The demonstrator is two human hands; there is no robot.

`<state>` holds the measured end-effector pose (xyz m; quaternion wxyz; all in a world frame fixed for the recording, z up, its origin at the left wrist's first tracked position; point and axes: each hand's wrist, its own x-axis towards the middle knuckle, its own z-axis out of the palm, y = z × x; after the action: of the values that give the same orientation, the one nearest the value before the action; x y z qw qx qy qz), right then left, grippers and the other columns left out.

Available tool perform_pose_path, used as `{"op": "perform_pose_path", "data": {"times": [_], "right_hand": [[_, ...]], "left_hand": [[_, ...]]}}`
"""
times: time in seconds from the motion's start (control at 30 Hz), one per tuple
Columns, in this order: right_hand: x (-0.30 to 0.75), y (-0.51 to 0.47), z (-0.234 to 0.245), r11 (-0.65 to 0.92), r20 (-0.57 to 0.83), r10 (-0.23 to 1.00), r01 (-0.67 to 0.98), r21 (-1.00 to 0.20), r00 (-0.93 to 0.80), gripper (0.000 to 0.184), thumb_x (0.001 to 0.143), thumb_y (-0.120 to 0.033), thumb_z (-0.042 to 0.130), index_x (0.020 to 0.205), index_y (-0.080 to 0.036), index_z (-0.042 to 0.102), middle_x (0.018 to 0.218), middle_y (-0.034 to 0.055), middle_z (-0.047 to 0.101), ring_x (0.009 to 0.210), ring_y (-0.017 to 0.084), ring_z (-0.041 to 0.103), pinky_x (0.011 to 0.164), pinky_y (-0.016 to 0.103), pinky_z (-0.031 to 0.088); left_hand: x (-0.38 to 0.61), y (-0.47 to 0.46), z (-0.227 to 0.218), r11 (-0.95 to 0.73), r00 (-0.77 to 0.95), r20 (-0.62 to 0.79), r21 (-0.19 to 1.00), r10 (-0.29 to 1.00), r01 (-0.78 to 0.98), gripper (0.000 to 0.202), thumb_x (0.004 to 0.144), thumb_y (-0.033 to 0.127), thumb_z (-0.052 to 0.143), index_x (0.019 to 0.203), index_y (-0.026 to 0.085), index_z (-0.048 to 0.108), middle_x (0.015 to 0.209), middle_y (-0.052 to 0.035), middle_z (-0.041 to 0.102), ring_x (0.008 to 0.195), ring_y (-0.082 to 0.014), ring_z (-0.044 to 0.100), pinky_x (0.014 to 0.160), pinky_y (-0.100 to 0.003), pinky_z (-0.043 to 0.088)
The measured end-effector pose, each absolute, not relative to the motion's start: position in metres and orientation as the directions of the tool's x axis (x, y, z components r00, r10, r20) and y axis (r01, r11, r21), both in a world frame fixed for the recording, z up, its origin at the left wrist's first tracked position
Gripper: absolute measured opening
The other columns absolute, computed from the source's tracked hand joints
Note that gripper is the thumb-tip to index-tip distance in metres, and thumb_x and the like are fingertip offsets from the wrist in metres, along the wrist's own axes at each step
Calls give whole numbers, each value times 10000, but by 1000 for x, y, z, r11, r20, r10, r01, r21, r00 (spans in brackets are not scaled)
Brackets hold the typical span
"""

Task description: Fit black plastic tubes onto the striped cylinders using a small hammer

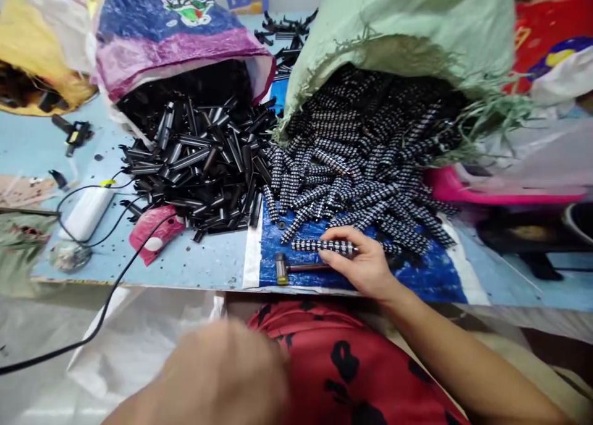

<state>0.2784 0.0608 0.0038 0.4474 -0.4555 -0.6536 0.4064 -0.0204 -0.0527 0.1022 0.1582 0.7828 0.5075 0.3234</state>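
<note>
My right hand (359,258) is closed round one end of a black rod studded with rows of pale squares (306,245), which lies level just above the blue sheet. Below that rod is a small hammer (281,269) with a clear and yellowish head; its dark handle runs toward my right fingers. Smeared by motion, my left hand (227,366) is low in front of my red clothing, and its fingers cannot be made out. A large heap of similar studded rods (333,184) lies just beyond my right hand.
A pale green sack (417,17) spills the studded rods. Plain black plastic pieces (208,159) pour from a blue and purple sack (185,36). On the left are a pink object (155,230), a white power bank (88,212) and a black cable (104,307).
</note>
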Motion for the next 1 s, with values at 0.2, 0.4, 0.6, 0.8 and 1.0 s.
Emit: {"op": "perform_pose_path", "data": {"times": [0.2, 0.4, 0.6, 0.8, 1.0], "right_hand": [[249, 64, 6, -395, -300, 906, -345, -851, -298, 543, 779, -707, 790, 911, -192, 682, 779, -2, 622, 632, 108, 577, 588, 243, 523], [238, 59, 13, -541, -397, 836, -443, -715, -379, 622, 838, -767, 687, 979, -166, 617, 768, -9, 610, 591, 86, 556, 571, 224, 478], [238, 66, -1, -449, -305, 869, -363, -817, -390, 696, 777, -845, 671, 952, -179, 576, 774, -18, 597, 603, 99, 581, 528, 226, 479], [236, 67, 5, -421, -276, 882, -378, -825, -381, 655, 882, -795, 592, 1104, -179, 608, 595, -96, 448, 398, 51, 358, 374, 181, 272], [225, 58, 3, -369, -291, 929, -566, -737, -228, 557, 885, -712, 656, 1049, -180, 669, 796, 3, 629, 647, 107, 595, 609, 247, 516]], "left_hand": [[-43, 66, 16, -303, 307, 25, -104, 951, 947, 248, 969, 158, 510, 1070, 131, 735, 916, -145, 699, 817, -285, 669, 679, -400, 492], [-56, 73, 2, -338, 343, 22, -114, 939, 934, 184, 940, 175, 521, 817, 190, 657, 826, -110, 635, 762, -259, 608, 649, -376, 409], [-28, 56, 10, -137, -51, 332, 520, 942, 843, 274, 934, 402, 626, 739, 233, 531, 858, -10, 673, 828, -234, 644, 658, -334, 461], [28, 39, 25, 250, -302, -271, 962, 914, -106, 512, 764, 479, 860, 1092, 241, 548, 711, 39, 672, 498, -115, 530, 464, -210, 427], [65, 24, 22, 275, -134, -309, 934, 941, -227, 403, 789, 477, 853, 973, 207, 618, 723, 31, 670, 486, -76, 511, 489, -189, 439]]}}
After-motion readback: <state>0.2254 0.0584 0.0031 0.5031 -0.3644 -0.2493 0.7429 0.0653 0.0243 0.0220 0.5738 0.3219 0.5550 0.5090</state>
